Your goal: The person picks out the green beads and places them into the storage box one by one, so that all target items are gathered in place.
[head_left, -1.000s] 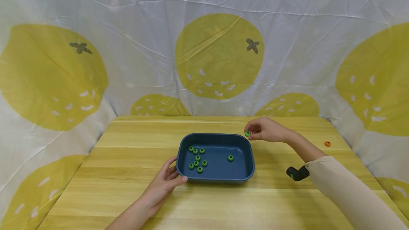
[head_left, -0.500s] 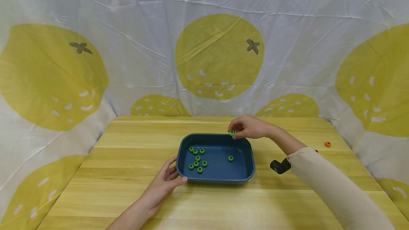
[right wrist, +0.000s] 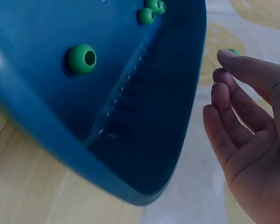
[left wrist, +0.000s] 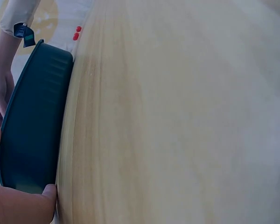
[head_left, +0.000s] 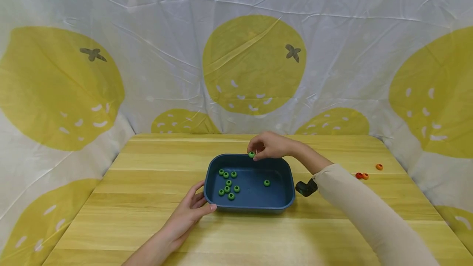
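A dark blue rectangular tub (head_left: 251,197) stands mid-table. My left hand (head_left: 189,212) grips its near left corner, thumb at the front wall and fingers along the left side. Several round green beads (head_left: 227,189) with wide holes lie in the tub's left half, and one green bead (head_left: 267,183) lies alone at the right. Over the far rim, my right hand (head_left: 271,145) pinches another green bead (head_left: 251,154) between thumb and fingertips. In the right wrist view the thumb mostly hides this held bead (right wrist: 234,51), beside the tub wall (right wrist: 170,93).
Right of the tub on the wooden table (head_left: 148,192) lie a red bead (head_left: 359,175), an orange bead (head_left: 365,176) touching it, and another orange bead (head_left: 379,167). A black wrist camera (head_left: 306,188) hangs below the right sleeve. A fruit-print curtain (head_left: 166,69) surrounds the table.
My right hand has moved left along the tub's far rim with the green bead, uncovering the red bead and an orange one. The left hand and tub stay in place.
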The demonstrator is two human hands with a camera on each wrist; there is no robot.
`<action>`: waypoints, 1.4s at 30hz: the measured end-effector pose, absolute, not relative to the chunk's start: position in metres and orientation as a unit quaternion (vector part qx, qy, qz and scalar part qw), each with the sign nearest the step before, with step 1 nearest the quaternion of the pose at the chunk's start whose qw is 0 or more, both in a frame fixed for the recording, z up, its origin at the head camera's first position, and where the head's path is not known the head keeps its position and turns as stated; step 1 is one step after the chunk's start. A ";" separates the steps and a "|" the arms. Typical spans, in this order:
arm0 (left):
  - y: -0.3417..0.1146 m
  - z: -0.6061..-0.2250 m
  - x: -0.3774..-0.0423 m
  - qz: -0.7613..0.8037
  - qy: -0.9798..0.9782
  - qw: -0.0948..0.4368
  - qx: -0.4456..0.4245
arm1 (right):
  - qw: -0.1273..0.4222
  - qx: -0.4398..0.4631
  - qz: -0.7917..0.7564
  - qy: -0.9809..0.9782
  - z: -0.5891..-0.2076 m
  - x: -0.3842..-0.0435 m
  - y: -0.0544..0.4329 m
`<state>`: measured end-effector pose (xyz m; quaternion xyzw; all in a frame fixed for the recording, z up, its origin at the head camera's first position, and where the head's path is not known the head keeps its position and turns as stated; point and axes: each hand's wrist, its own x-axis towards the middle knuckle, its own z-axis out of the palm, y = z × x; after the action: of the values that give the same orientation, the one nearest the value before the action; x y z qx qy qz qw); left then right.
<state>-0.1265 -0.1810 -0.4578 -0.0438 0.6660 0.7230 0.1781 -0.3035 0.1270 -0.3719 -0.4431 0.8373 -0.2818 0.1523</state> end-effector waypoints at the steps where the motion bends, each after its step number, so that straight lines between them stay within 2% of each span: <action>1: -0.181 -0.458 -0.127 0.723 0.666 0.178 -0.044 | 0.152 -0.446 -0.283 0.835 -0.372 -0.304 0.126; 24: -0.181 -0.458 -0.126 0.728 0.660 0.179 -0.044 | 0.161 -0.433 -0.306 0.832 -0.377 -0.304 0.121; 42: -0.182 -0.457 -0.127 0.721 0.666 0.183 -0.047 | 0.155 -0.402 -0.328 0.841 -0.376 -0.293 0.159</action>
<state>-0.1265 -0.1824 -0.4569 -0.0472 0.6662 0.7215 0.1827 -0.2925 0.1591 -0.3764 -0.4015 0.8409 -0.3278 0.1555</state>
